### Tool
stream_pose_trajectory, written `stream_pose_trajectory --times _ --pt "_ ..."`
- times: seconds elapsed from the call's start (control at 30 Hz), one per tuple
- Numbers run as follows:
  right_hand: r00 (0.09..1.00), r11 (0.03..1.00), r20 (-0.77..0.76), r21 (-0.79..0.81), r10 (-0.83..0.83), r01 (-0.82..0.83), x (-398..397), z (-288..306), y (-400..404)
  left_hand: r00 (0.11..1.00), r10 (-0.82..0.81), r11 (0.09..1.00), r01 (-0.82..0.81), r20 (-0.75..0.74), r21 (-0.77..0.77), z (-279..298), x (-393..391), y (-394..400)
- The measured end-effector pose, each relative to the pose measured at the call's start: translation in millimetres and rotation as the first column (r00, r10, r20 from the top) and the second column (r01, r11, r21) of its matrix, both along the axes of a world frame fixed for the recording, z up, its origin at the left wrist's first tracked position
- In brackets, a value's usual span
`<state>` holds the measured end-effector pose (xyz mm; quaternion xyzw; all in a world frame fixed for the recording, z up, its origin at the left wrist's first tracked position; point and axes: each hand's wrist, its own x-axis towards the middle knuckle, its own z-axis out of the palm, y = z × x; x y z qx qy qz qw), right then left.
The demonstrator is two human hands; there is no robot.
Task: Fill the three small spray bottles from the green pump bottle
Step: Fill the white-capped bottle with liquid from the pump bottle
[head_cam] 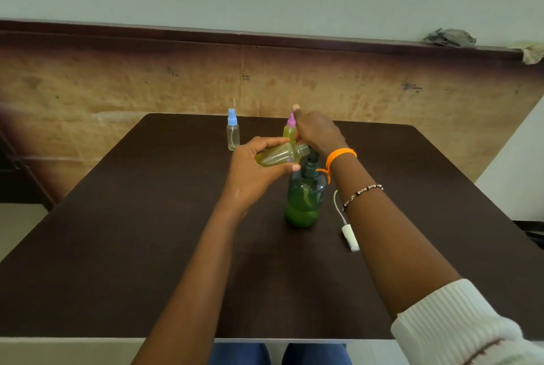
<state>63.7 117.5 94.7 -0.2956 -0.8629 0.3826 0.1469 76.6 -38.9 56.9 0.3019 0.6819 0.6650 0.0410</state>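
The left hand (259,170) grips an uncapped small bottle (279,156) tilted sideways, its mouth at the green pump bottle's (304,199) nozzle; the right hand (319,132) presses the pump head, while a white sprayer cap (350,238) lies on the bench (147,217)

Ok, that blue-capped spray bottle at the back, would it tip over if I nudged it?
Probably. The blue-capped spray bottle looks clear and empty, so likely very light. It stands tall and narrow on the table, so a push near the cap could topple it.
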Motion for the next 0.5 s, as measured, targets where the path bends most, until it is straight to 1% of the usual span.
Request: stream_pose_trajectory --times 0.07,0.2,0.3,0.4,0.5 --pt "0.999 0.999 -0.032 -0.023 -0.044 0.043 1.3 -7.9 1.8 1.0 0.003 1.0 -0.003 0.001 0.006 -2.3 0.3 0.3" --pt "0.994 0.997 -0.078 0.013 -0.076 0.077 3.8 -9.0 -0.1 1.0 0.007 1.0 -0.007 0.019 0.012 -3.9 0.5 -0.2" --pt "0.997 0.997 -0.061 0.048 -0.049 0.052 1.8 0.8 -0.6 0.999 0.009 1.0 -0.01 0.037 0.026 -3.6 1.2 -0.7" --pt "0.997 0.999 -0.066 0.034 -0.026 0.028 0.0 12.3 4.7 0.999 0.006 1.0 -0.007 0.034 0.03 -2.9 1.1 0.1" --pt "0.999 0.998 0.016 0.052 -0.031 0.03 2.4 1.5 8.1 0.999 0.012 0.999 -0.013 0.043 0.037 -3.7 1.7 0.1"
